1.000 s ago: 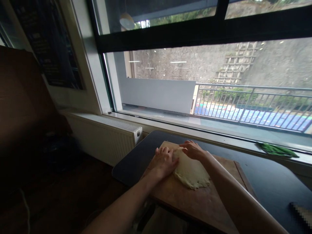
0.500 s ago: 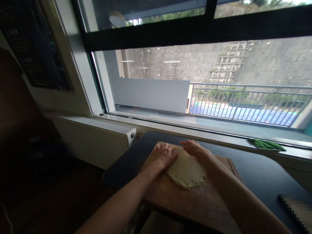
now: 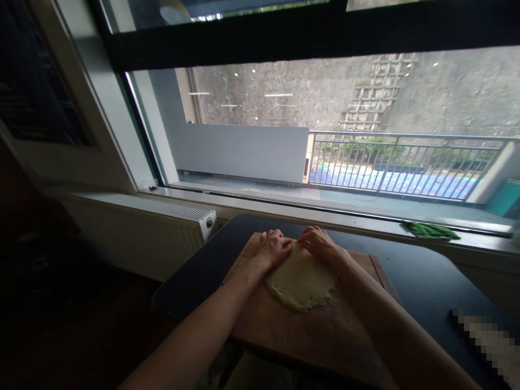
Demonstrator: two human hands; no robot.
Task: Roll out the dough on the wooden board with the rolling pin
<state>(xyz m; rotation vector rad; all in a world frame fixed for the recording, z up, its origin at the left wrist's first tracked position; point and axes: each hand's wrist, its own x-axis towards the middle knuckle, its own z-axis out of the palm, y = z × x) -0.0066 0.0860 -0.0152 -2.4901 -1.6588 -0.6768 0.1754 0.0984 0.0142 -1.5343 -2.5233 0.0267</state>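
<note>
A flattened, pale sheet of dough (image 3: 303, 279) with a ragged near edge lies on a wooden board (image 3: 284, 336). My left hand (image 3: 276, 246) is at the dough's far left edge, its fingers curled and pinching the rim. Close beside it, my right hand (image 3: 319, 241) grips the far edge with bent fingers, thumb side toward the left hand. Both hands partly cover the far rim of the dough, so the exact hold of the fingertips is hard to see.
The board rests on a dark table (image 3: 422, 276) with rounded corners. A green cloth (image 3: 430, 230) lies on the windowsill behind it. On the left a white radiator (image 3: 138, 227) stands under the window. A pixelated object (image 3: 487, 341) is at the table's right.
My right hand has come down onto the dough's far edge and closer to my left hand. My left hand has shifted toward the far edge, its fingers now more curled. The view has moved slightly.
</note>
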